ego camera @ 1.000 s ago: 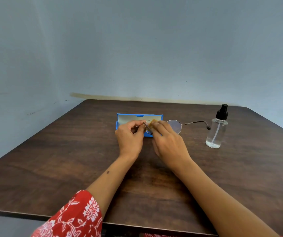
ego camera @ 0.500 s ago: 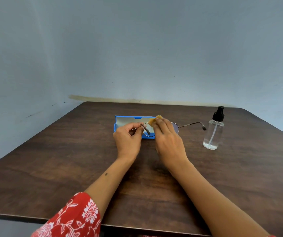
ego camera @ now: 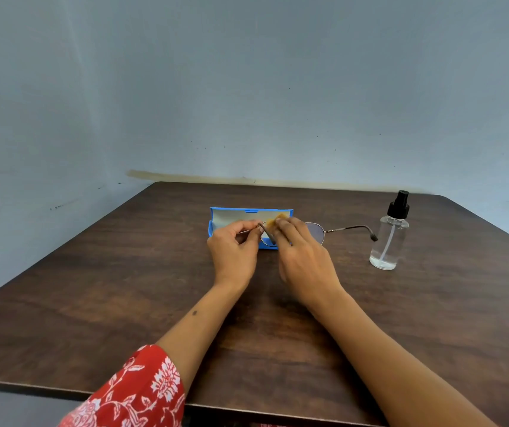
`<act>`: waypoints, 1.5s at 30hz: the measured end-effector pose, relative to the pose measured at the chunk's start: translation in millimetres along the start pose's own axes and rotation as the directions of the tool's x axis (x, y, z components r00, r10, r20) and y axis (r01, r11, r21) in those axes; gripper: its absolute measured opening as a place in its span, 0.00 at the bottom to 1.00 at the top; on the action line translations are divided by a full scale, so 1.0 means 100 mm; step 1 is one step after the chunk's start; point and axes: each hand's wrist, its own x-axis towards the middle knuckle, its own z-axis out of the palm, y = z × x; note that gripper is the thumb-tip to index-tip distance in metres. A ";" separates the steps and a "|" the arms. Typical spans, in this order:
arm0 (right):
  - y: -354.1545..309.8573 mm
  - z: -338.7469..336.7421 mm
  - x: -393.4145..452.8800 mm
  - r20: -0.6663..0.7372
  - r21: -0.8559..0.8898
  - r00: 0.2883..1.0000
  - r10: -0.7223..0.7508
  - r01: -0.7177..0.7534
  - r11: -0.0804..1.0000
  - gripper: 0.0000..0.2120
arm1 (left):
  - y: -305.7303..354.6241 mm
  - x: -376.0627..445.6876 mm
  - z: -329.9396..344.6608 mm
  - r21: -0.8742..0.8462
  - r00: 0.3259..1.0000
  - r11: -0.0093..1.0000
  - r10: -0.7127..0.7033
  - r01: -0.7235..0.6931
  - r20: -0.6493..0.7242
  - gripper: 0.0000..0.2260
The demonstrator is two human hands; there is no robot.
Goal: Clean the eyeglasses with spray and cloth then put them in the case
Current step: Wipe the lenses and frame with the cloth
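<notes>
Thin metal-framed eyeglasses (ego camera: 317, 232) are held above the table, their right temple sticking out toward the bottle. My left hand (ego camera: 233, 252) pinches the frame at its left end. My right hand (ego camera: 304, 258) presses a small yellow cloth (ego camera: 277, 217) against the left lens; most of the cloth is hidden under my fingers. An open blue case (ego camera: 225, 217) with a pale lining lies just behind my hands. A clear spray bottle (ego camera: 389, 238) with a black pump top stands upright to the right, apart from both hands.
The dark wooden table (ego camera: 93, 288) has its front edge near my body and its far edge against a pale blue wall (ego camera: 247, 87). A red floral sleeve (ego camera: 136, 392) covers my left upper arm.
My right hand's fingers with the cloth have shifted a little over the left lens. The glasses and my left hand stay in nearly the same place.
</notes>
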 end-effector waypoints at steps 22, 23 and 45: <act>-0.01 0.00 0.02 -0.012 -0.024 0.999 0.039 -0.040 0.999 0.15 | 0.00 -0.02 0.02 -0.038 1.000 0.999 -0.011 0.012 0.018 0.05; -0.03 -0.01 0.01 -0.024 -0.012 1.000 0.017 -0.017 1.000 0.17 | -0.01 -0.01 0.02 -0.034 1.000 0.999 -0.008 0.008 0.016 0.06; -0.02 0.02 0.05 -0.022 0.000 0.996 0.083 -0.083 0.997 0.16 | 0.00 -0.01 0.02 -0.049 1.000 0.999 -0.009 0.010 0.022 0.05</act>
